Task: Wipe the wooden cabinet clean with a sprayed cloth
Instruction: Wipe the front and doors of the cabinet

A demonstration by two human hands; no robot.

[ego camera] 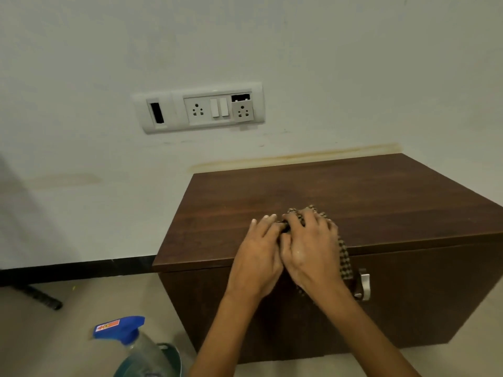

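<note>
A dark brown wooden cabinet [353, 197] stands against the wall, seen from above and in front. A checked brown cloth [344, 258] lies on its top near the front edge and hangs down over the front. Both hands are on the cloth, side by side. My right hand [310, 246] has its fingers curled into the bunched cloth. My left hand [258, 254] rests beside it with fingers bent onto the cloth's left end. Most of the cloth is hidden under the hands.
A spray bottle [136, 346] with a blue trigger head stands on the floor at lower left. A metal handle [363, 284] sits on the cabinet front. A socket and switch panel [201, 107] is on the wall above. A black bar [38, 296] lies on the floor at left.
</note>
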